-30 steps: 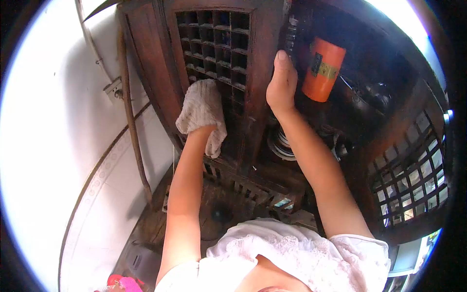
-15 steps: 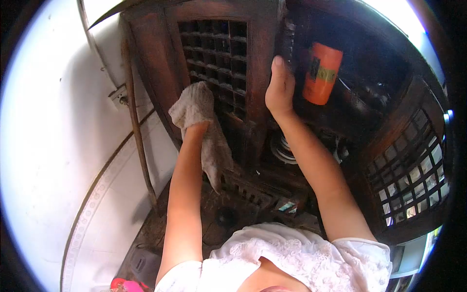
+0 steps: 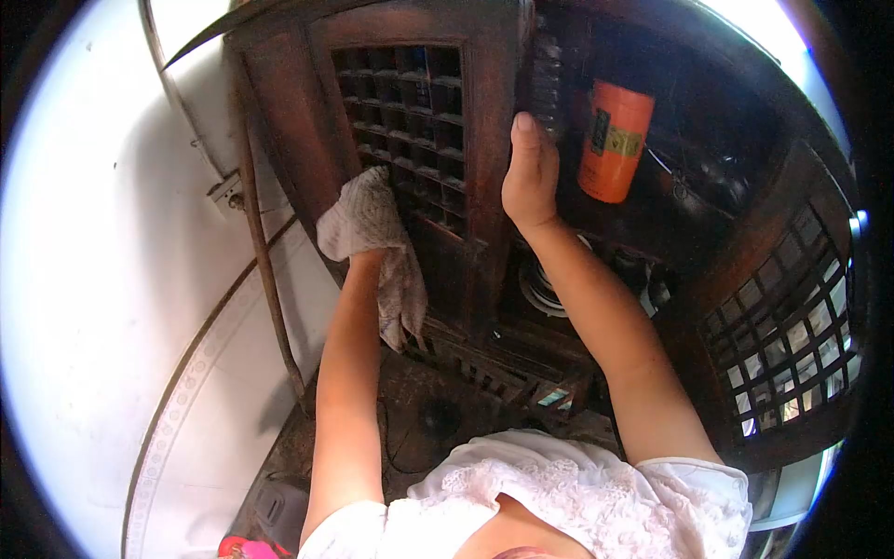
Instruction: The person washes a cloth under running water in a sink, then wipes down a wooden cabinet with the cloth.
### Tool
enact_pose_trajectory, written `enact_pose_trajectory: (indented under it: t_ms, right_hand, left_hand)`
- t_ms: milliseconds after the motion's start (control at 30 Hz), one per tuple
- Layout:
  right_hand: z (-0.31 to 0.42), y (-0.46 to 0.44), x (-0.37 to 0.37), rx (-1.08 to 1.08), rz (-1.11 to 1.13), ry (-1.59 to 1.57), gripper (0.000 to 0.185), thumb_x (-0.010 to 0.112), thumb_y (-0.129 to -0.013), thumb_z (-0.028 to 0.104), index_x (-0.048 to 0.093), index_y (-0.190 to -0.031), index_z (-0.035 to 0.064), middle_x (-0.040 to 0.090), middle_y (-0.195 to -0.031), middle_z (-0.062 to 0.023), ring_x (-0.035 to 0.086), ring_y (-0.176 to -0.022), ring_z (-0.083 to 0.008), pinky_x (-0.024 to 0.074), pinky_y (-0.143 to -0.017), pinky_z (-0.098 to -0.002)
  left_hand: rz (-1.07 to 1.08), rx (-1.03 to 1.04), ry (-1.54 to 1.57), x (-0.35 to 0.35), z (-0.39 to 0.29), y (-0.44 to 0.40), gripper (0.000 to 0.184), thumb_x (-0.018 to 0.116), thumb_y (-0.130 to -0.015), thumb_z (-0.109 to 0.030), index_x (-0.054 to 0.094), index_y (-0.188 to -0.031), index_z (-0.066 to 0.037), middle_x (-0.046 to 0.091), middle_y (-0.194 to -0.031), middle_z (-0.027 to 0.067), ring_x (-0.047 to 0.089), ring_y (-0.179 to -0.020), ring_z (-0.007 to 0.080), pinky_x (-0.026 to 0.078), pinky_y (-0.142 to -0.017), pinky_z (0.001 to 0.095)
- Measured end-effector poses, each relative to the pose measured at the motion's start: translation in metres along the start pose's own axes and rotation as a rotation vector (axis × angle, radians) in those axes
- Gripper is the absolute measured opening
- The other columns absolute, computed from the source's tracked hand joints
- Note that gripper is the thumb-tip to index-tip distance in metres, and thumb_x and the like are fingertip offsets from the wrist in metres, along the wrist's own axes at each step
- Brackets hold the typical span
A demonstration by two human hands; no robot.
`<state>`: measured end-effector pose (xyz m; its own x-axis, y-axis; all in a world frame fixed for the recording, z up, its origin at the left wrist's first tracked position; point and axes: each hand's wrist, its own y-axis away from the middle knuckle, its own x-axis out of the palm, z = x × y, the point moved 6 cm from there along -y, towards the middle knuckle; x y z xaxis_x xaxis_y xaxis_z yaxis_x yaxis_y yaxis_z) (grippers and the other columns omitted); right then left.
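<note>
My left hand (image 3: 361, 228) is covered by a grey-white knitted cloth (image 3: 357, 212), pressed to the lower left of a dark wooden cabinet door (image 3: 318, 121) with a lattice panel. A loose end of the cloth hangs below the wrist; the fingers are hidden beneath it. At the door's right edge, my right hand (image 3: 531, 182) grips the frame, thumb up, with its other fingers out of sight behind the wood. An orange canister (image 3: 615, 140) with a dark and yellow-green label stands inside the cabinet, right of that hand without touching it.
Stacked dishes (image 3: 542, 287) sit low in the cabinet, behind my right forearm. The second lattice door (image 3: 736, 321) swings out at the right. A thin wooden stick (image 3: 264, 270) leans by the white wall (image 3: 84, 279) on the left. A clear plastic container (image 3: 279, 503) stands at the lower left.
The cloth and my left hand have shifted slightly left and down over the door. My right hand keeps its grip on the door edge; the view has moved a little.
</note>
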<state>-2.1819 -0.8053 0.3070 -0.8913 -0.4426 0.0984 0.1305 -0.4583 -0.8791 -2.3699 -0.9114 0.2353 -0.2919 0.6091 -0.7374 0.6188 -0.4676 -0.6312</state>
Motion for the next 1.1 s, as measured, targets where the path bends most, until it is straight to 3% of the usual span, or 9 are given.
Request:
enact_pose_trajectory:
  t_ms: [100, 167, 233, 267, 367, 567, 833, 1000, 1100]
  right_hand:
    - [0.002, 0.002, 0.0, 0.043, 0.032, -0.004, 0.043, 0.036, -0.093, 0.038, 0.045, -0.071, 0.0021, 0.038, -0.061, -0.0059, 0.039, -0.059, -0.0164, 0.0333, -0.056, -0.0329]
    - [0.007, 0.003, 0.002, 0.044, 0.033, -0.015, 0.044, 0.035, -0.093, 0.04, 0.038, -0.069, 0.0039, 0.032, -0.063, -0.0021, 0.033, -0.06, -0.0139, 0.0289, -0.056, -0.0315]
    - [0.008, 0.0, 0.002, 0.019, 0.019, -0.036, 0.045, 0.033, -0.094, 0.042, 0.031, -0.066, 0.0056, 0.025, -0.065, 0.0017, 0.027, -0.061, -0.0114, 0.0244, -0.056, -0.0301]
    - [0.006, 0.0, 0.001, 0.009, 0.011, -0.027, 0.044, 0.035, -0.093, 0.041, 0.038, -0.069, 0.0039, 0.032, -0.063, -0.0021, 0.033, -0.06, -0.0137, 0.0286, -0.056, -0.0313]
    - [0.006, 0.0, 0.0, -0.002, 0.01, -0.015, 0.045, 0.037, -0.093, 0.04, 0.045, -0.072, 0.0024, 0.04, -0.061, -0.0059, 0.039, -0.059, -0.016, 0.0328, -0.055, -0.0328]
    - [-0.004, 0.002, -0.001, 0.027, 0.058, -0.013, 0.047, 0.037, -0.092, 0.044, 0.049, -0.075, 0.0032, 0.044, -0.062, -0.0066, 0.042, -0.06, -0.017, 0.0345, -0.056, -0.0336]
    - [-0.004, 0.0, 0.0, -0.001, 0.018, 0.018, 0.048, 0.037, -0.091, 0.045, 0.05, -0.076, 0.0019, 0.047, -0.061, -0.0119, 0.046, -0.056, -0.0244, 0.0366, -0.055, -0.0369]
    - [0.001, 0.0, 0.0, -0.009, 0.01, -0.004, 0.047, 0.036, -0.092, 0.044, 0.05, -0.075, 0.0022, 0.045, -0.059, -0.0133, 0.044, -0.052, -0.0274, 0.0357, -0.052, -0.0384]
    - [-0.004, 0.001, 0.0, -0.032, 0.012, -0.024, 0.047, 0.036, -0.092, 0.044, 0.05, -0.073, 0.0025, 0.045, -0.059, -0.0129, 0.045, -0.052, -0.0267, 0.0352, -0.052, -0.0383]
  left_hand:
    - [-0.16, 0.213, -0.029, 0.082, 0.04, -0.007, 0.029, 0.054, -0.082, -0.017, 0.055, -0.11, -0.011, 0.057, -0.11, 0.0118, 0.055, -0.095, 0.0283, 0.043, -0.082, 0.0387]
    - [0.201, -0.013, -0.276, 0.181, 0.113, -0.028, 0.044, 0.053, -0.085, -0.034, 0.049, -0.125, -0.017, 0.053, -0.121, 0.0086, 0.051, -0.109, 0.0262, 0.035, -0.096, 0.0332]
    - [0.712, -1.103, -0.2, 0.024, 0.041, -0.002, 0.042, 0.052, -0.085, -0.025, 0.048, -0.124, -0.01, 0.045, -0.129, 0.0084, 0.044, -0.116, 0.0238, 0.036, -0.094, 0.0335]
    - [0.495, -0.578, -0.159, 0.026, 0.045, -0.017, 0.042, 0.05, -0.087, -0.027, 0.046, -0.127, -0.012, 0.045, -0.13, 0.0059, 0.043, -0.117, 0.0226, 0.034, -0.097, 0.0327]
    - [-0.054, 0.119, -0.154, 0.066, 0.058, -0.031, 0.043, 0.048, -0.089, -0.026, 0.043, -0.129, -0.012, 0.046, -0.13, 0.0046, 0.044, -0.117, 0.0226, 0.032, -0.099, 0.0323]
    - [0.308, 0.071, -0.32, 0.061, 0.025, -0.039, 0.045, 0.048, -0.088, -0.028, 0.043, -0.129, -0.01, 0.044, -0.13, 0.0094, 0.043, -0.119, 0.0229, 0.036, -0.097, 0.0311]
    - [0.152, -0.103, -0.253, 0.056, 0.043, -0.011, 0.04, 0.042, -0.092, -0.03, 0.044, -0.128, -0.012, 0.048, -0.127, 0.0066, 0.047, -0.114, 0.0204, 0.038, -0.094, 0.0307]
    - [0.079, 0.008, -0.333, 0.142, 0.091, -0.046, 0.038, 0.045, -0.09, -0.03, 0.047, -0.125, -0.013, 0.047, -0.127, 0.0093, 0.048, -0.113, 0.0216, 0.039, -0.093, 0.0304]
    - [-0.252, 0.252, -0.362, 0.055, 0.047, -0.023, 0.04, 0.049, -0.087, -0.022, 0.047, -0.125, -0.011, 0.049, -0.126, 0.0071, 0.047, -0.115, 0.0211, 0.037, -0.097, 0.0286]
